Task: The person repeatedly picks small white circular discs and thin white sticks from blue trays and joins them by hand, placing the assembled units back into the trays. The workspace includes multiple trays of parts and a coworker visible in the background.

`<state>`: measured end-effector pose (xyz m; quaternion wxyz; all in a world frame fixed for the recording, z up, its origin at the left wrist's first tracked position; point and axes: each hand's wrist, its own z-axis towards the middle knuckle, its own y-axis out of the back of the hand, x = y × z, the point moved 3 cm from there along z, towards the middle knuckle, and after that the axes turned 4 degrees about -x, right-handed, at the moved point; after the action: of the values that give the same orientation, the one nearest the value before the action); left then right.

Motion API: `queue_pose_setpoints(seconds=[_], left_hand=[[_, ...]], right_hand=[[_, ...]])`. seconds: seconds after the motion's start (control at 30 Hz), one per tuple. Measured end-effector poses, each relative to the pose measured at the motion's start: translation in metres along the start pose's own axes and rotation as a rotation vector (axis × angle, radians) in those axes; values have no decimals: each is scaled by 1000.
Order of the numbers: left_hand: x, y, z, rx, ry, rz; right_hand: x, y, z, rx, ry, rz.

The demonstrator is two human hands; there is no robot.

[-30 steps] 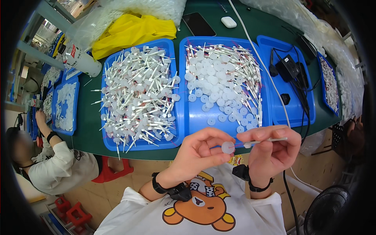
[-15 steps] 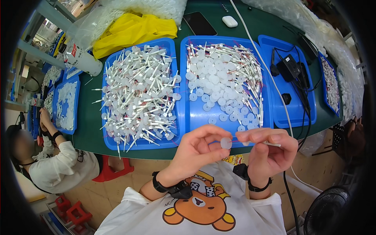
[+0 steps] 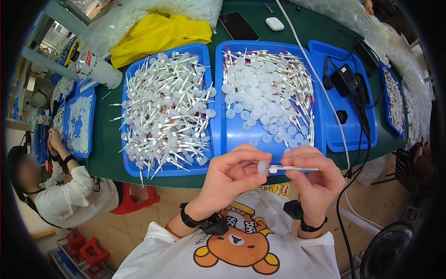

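— What have the hands got?

— My left hand (image 3: 231, 176), low in the middle of the frame, is curled with its fingertips pinched on a small white cap (image 3: 263, 168). My right hand (image 3: 317, 181), just right of it, is closed in a pinch around a thin white stick (image 3: 292, 168) that lies level, its left end meeting the cap. The two hands are nearly touching, just below the near edge of the green table (image 3: 108, 139).

— And above them?

— Right above sits the middle tray (image 3: 231, 135), blue, with loose round caps and a band of sticks along its top and right side. Left of it the left tray (image 3: 127, 121), also blue, is heaped with sticks that already have caps on.

— Anything further out?

— To the right a third blue tray (image 3: 367, 135) holds a black charger (image 3: 344, 76) and cables. A yellow bag (image 3: 158, 35) lies at upper left, a phone (image 3: 238, 25) at top centre. At the left edge another person (image 3: 69, 195) in white sits at their own trays.
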<state>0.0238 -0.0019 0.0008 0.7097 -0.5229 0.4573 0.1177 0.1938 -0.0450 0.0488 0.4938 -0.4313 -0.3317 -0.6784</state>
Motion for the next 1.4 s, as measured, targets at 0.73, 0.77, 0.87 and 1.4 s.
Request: queue_pose_setpoints(seconds=[0.73, 0.77, 0.87, 1.4], left_hand=[[-20, -5, -1, 65, -158, 645], [-20, -4, -2, 64, -160, 665], [-24, -5, 0, 100, -154, 671], [-76, 24, -31, -202, -324, 1275]], right_hand=[[13, 8, -13, 328, -208, -307], [12, 8, -14, 328, -378, -218], [15, 10, -15, 351, -786, -24], [0, -3, -14, 266, -475, -273]])
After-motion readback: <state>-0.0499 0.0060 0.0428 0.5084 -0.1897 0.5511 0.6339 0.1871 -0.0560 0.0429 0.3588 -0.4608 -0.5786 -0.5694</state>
